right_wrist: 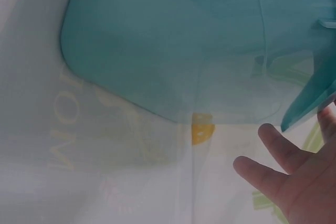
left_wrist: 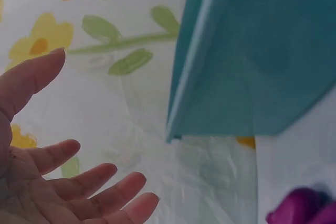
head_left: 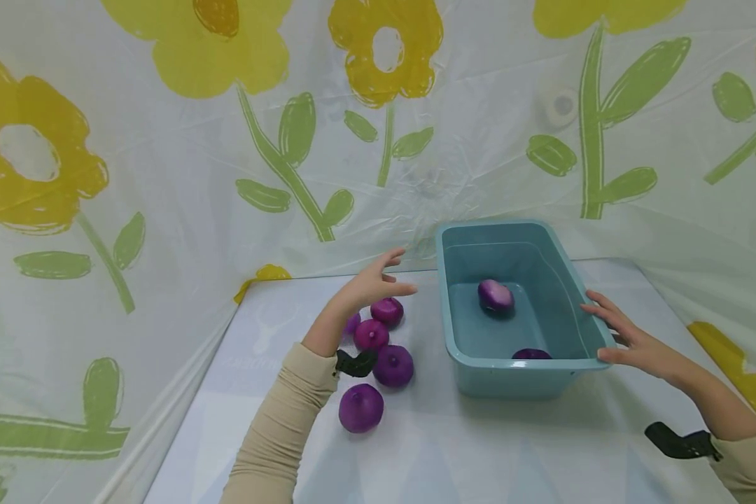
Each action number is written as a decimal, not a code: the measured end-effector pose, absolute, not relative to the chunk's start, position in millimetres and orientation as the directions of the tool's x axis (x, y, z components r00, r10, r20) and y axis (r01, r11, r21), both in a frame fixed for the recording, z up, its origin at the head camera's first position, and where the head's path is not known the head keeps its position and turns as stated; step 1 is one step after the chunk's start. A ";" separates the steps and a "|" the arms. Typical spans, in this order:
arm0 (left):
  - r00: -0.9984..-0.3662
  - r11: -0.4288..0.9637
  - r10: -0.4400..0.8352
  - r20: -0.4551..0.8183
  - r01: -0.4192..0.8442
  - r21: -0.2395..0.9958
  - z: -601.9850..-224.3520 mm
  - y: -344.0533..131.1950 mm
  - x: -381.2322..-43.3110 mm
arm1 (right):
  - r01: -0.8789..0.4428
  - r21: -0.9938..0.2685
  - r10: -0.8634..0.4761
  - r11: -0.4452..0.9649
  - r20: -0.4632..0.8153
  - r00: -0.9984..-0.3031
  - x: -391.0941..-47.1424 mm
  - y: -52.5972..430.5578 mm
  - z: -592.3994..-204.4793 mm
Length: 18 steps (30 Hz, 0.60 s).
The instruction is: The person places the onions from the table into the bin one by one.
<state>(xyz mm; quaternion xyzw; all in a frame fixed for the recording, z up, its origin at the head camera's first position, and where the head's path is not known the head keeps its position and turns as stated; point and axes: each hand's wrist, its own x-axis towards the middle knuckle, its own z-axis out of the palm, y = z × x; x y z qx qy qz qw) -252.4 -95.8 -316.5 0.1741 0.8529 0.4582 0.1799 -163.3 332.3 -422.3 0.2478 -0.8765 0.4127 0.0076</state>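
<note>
A teal plastic tub [head_left: 504, 381] stands on the table with a red onion [head_left: 495, 296] on its floor. A second red onion [head_left: 532, 354] shows partly over the front rim. My left hand [head_left: 372, 283] hovers left of the tub, fingers spread and holding nothing; its palm [left_wrist: 58, 198] shows in the left wrist view. Beneath it lies a group of several red onions [head_left: 393, 366], partly covered by the hand and forearm. My right hand [head_left: 630, 339] is at the tub's right rim near the front corner, its fingers extended and spread against the edge.
A pale table [head_left: 441, 448] carries the tub and the onions. Behind it hangs a white sheet [head_left: 479, 140] printed with yellow flowers. One red onion [head_left: 361, 408] lies nearest the table's front. Dark straps [head_left: 355, 364] are on both wrists.
</note>
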 end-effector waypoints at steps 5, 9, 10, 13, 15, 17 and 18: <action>-0.888 0.560 0.424 -0.176 0.104 0.822 -333.1 -129.9 -242.1 | -0.440 -0.723 -0.429 0.532 0.219 -0.877 -163.1 332.0 -423.0; -0.891 0.573 0.411 -0.193 0.089 0.815 -353.2 -151.2 -232.3 | -0.435 -0.727 -0.431 0.530 0.211 -0.877 -162.2 331.0 -422.5; -0.887 0.576 0.418 -0.196 0.092 0.812 -358.1 -155.7 -229.6 | -0.434 -0.731 -0.432 0.526 0.210 -0.877 -161.9 330.5 -422.0; -0.861 0.577 0.466 -0.201 0.124 0.808 -373.8 -167.6 -223.1 | -0.432 -0.742 -0.437 0.512 0.208 -0.875 -161.8 330.0 -421.0; -0.833 0.568 0.517 -0.200 0.158 0.808 -384.5 -174.2 -219.8 | -0.437 -0.742 -0.438 0.508 0.214 -0.873 -161.9 330.2 -420.7; -0.800 0.563 0.566 -0.198 0.200 0.802 -395.4 -180.1 -216.8 | -0.441 -0.741 -0.438 0.507 0.219 -0.872 -162.3 330.7 -420.7; -0.785 0.562 0.585 -0.203 0.213 0.799 -400.9 -182.5 -215.4 | -0.445 -0.737 -0.438 0.509 0.223 -0.871 -162.5 330.8 -420.7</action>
